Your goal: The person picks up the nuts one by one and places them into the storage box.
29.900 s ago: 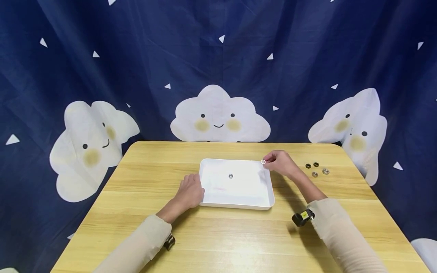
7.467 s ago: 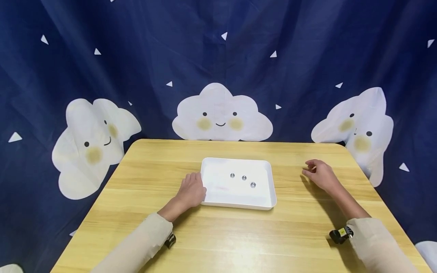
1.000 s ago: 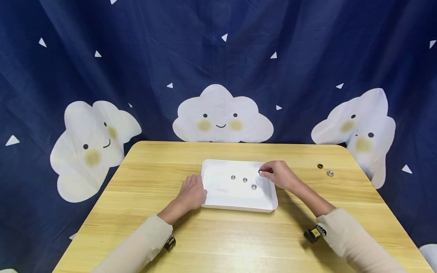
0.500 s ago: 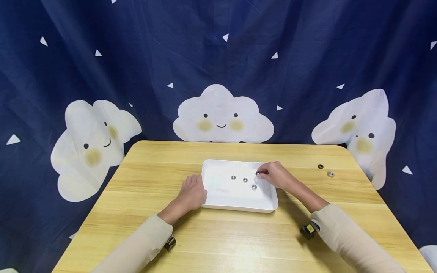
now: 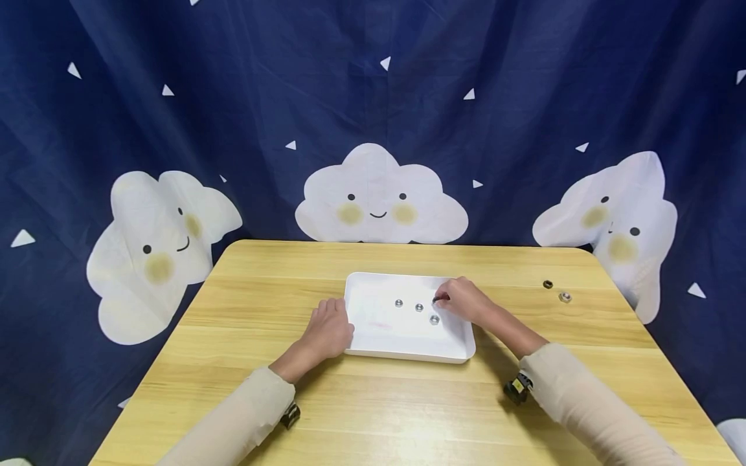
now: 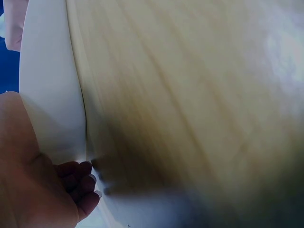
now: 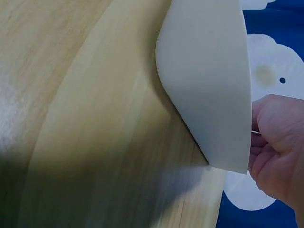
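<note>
Since the frame half a second earlier, the right hand (image 5: pixel 463 299) and the dark nut (image 5: pixel 438 299) in its grip have shifted slightly left and nearer, over the right half of the tray (image 5: pixel 379 333); the other nuts and the left hand (image 5: pixel 327 329) lie as they did.

The worktop (image 5: pixel 373 414) carries everything. The tray sits on it mid-scene, and the left hand grips its left wall; keeping that hold firm but light should stop the tray sliding without tipping it.

The right hand reaches in past the tray's right wall, finger and thumb pinching the dark nut. A low, soft release looks best, with the wrist clear of the wall; in the right wrist view that wall hides the nut, so whether it touches the floor I cannot tell.

Smallest come the nuts. Just near of the fingers lies the right nut (image 5: pixel 434 320), then the middle nut (image 5: pixel 419 308) and the left nut (image 5: pixel 399 303), so the fingers should part narrowly to avoid knocking them. Well to the right, outside the tray, are a bright nut (image 5: pixel 565 297) and a second dark nut (image 5: pixel 548 284).
</note>
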The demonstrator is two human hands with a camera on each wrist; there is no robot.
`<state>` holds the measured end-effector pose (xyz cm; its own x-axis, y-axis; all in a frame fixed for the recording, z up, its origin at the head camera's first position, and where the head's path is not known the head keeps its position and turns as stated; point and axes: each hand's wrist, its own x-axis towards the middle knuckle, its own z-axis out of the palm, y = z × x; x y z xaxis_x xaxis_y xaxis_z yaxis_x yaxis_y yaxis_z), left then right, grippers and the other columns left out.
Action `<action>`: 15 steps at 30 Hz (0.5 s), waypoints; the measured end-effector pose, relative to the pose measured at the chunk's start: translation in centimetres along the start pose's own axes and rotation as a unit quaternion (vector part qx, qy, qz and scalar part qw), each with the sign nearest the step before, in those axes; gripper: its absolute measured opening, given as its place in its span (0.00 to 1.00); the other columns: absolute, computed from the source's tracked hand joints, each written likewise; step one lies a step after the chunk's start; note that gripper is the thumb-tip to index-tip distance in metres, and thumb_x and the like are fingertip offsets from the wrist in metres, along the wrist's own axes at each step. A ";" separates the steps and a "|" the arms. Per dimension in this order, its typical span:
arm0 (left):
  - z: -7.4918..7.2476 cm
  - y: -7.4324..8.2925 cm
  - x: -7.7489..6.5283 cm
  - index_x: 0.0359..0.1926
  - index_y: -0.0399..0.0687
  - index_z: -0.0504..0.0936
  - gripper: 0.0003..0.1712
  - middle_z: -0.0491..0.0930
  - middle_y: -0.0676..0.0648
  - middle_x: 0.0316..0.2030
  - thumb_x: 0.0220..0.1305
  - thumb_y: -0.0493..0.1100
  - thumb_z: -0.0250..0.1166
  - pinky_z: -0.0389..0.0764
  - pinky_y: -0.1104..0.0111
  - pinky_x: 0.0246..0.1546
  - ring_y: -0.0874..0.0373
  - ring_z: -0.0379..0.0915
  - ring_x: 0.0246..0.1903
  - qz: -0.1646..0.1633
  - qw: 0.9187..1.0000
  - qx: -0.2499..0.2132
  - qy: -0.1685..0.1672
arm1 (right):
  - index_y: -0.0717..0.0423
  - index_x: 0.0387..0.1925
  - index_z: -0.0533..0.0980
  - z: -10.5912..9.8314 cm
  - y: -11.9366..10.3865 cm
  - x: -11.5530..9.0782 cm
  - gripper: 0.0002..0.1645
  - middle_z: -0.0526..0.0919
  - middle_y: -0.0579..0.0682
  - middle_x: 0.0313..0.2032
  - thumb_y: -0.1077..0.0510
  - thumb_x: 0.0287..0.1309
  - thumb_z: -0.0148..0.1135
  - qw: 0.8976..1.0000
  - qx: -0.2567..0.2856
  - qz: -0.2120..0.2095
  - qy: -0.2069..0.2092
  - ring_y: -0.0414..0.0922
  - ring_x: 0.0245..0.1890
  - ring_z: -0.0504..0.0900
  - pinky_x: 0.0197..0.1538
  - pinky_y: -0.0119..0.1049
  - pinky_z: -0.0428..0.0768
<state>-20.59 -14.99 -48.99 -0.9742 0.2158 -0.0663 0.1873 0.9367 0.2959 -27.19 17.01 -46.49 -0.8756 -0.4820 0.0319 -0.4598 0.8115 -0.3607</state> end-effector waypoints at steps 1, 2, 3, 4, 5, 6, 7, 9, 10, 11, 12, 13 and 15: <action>0.0 0.0 0.0 0.46 0.37 0.68 0.15 0.66 0.44 0.37 0.69 0.45 0.57 0.61 0.61 0.41 0.48 0.58 0.39 0.001 1.000 0.000 0.001 | 0.58 0.36 0.89 0.1 0.0 0.1 0.04 0.92 0.51 0.36 0.61 0.61 0.72 1.000 -0.004 -0.004 0.000 0.47 0.40 0.89 0.45 0.41 0.85; 0.0 0.0 0.0 0.46 0.37 0.68 0.15 0.66 0.44 0.37 0.69 0.45 0.57 0.61 0.61 0.41 0.48 0.58 0.40 0.001 1.000 0.002 0.001 | 0.58 0.36 0.89 0.1 0.0 0.1 0.04 0.92 0.51 0.36 0.61 0.61 0.72 1.000 -0.006 -0.006 0.000 0.47 0.40 0.89 0.46 0.42 0.85; 0.0 0.0 -0.1 0.46 0.37 0.68 0.15 0.66 0.44 0.37 0.69 0.45 0.57 0.61 0.61 0.41 0.48 0.58 0.40 0.001 1.000 0.003 0.002 | 0.57 0.35 0.89 0.2 0.1 0.2 0.04 0.92 0.50 0.36 0.61 0.61 0.72 1.000 -0.010 -0.011 0.000 0.47 0.40 0.89 0.47 0.42 0.85; 0.0 0.0 -0.1 0.46 0.37 0.68 0.15 0.66 0.44 0.37 0.69 0.45 0.57 0.61 0.61 0.41 0.48 0.58 0.40 0.001 1.000 0.003 0.002 | 0.57 0.35 0.89 0.2 0.1 0.2 0.04 0.92 0.50 0.35 0.61 0.60 0.71 1.000 -0.015 -0.017 0.000 0.47 0.40 0.89 0.46 0.43 0.85; 0.0 0.0 -0.1 0.47 0.37 0.68 0.15 0.66 0.44 0.37 0.69 0.45 0.57 0.61 0.61 0.41 0.48 0.58 0.40 0.000 1.000 0.003 0.000 | 0.56 0.34 0.89 0.2 0.1 0.2 0.03 0.92 0.50 0.35 0.61 0.60 0.71 1.000 -0.019 -0.022 -0.001 0.47 0.40 0.89 0.46 0.43 0.85; -0.1 -0.1 -0.1 0.47 0.37 0.68 0.15 0.66 0.44 0.37 0.69 0.45 0.57 0.61 0.61 0.41 0.48 0.58 0.40 -0.001 1.000 0.004 -0.001 | 0.56 0.34 0.89 0.2 0.1 0.3 0.03 0.92 0.49 0.35 0.61 0.60 0.71 0.999 -0.022 -0.027 -0.002 0.47 0.39 0.89 0.46 0.43 0.85; -0.1 -0.1 -0.1 0.46 0.37 0.68 0.15 0.66 0.44 0.37 0.69 0.45 0.57 0.61 0.61 0.41 0.48 0.58 0.40 -0.001 1.000 0.004 -0.001 | 0.56 0.33 0.89 0.2 0.1 0.3 0.03 0.92 0.49 0.34 0.62 0.59 0.71 0.999 -0.024 -0.031 -0.003 0.47 0.39 0.89 0.46 0.44 0.85; -0.1 -0.1 0.0 0.46 0.37 0.68 0.15 0.66 0.44 0.37 0.69 0.45 0.57 0.61 0.62 0.41 0.48 0.58 0.40 -0.001 1.000 0.003 -0.002 | 0.56 0.33 0.89 0.2 0.1 0.3 0.03 0.91 0.49 0.34 0.62 0.59 0.71 0.999 -0.029 -0.036 -0.007 0.47 0.38 0.88 0.46 0.44 0.85; -0.1 -0.1 0.0 0.46 0.37 0.68 0.15 0.66 0.44 0.37 0.69 0.45 0.57 0.61 0.61 0.41 0.48 0.58 0.40 -0.001 1.000 0.002 -0.001 | 0.56 0.33 0.89 0.1 0.1 0.3 0.03 0.91 0.50 0.34 0.62 0.59 0.72 0.999 -0.030 -0.035 -0.009 0.48 0.38 0.88 0.46 0.44 0.85; -0.1 -0.1 0.0 0.46 0.37 0.68 0.15 0.66 0.44 0.37 0.69 0.45 0.57 0.61 0.61 0.41 0.48 0.58 0.40 0.000 1.000 0.002 0.000 | 0.57 0.33 0.89 0.1 0.1 0.3 0.03 0.91 0.50 0.34 0.62 0.59 0.72 0.999 -0.032 -0.034 -0.012 0.48 0.38 0.89 0.46 0.44 0.85; -0.1 -0.1 0.0 0.46 0.37 0.68 0.15 0.66 0.44 0.37 0.69 0.45 0.57 0.61 0.61 0.41 0.48 0.58 0.40 0.001 1.000 0.001 0.000 | 0.57 0.33 0.89 0.1 0.0 0.4 0.03 0.91 0.50 0.35 0.62 0.59 0.72 0.999 -0.033 -0.032 -0.014 0.48 0.38 0.89 0.46 0.44 0.85; 0.0 -0.1 0.0 0.46 0.37 0.68 0.15 0.66 0.44 0.37 0.69 0.45 0.57 0.61 0.61 0.41 0.48 0.58 0.39 0.002 1.000 0.002 -0.001 | 0.57 0.33 0.89 0.0 0.1 0.4 0.03 0.91 0.51 0.35 0.62 0.58 0.72 0.999 -0.033 -0.033 -0.015 0.48 0.38 0.88 0.46 0.44 0.85; 0.0 -0.1 0.0 0.46 0.37 0.68 0.15 0.65 0.44 0.37 0.69 0.45 0.57 0.61 0.61 0.41 0.48 0.58 0.40 0.001 1.000 0.002 -0.001 | 0.57 0.33 0.89 0.0 0.0 0.5 0.03 0.91 0.50 0.34 0.62 0.59 0.72 0.999 -0.038 -0.034 -0.019 0.46 0.36 0.88 0.44 0.43 0.85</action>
<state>-20.61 -15.08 -48.99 -0.9735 0.2186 -0.0675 0.1901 0.9371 0.2927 -27.66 16.76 -46.45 -0.8365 -0.5476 0.0174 -0.5288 0.7986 -0.2873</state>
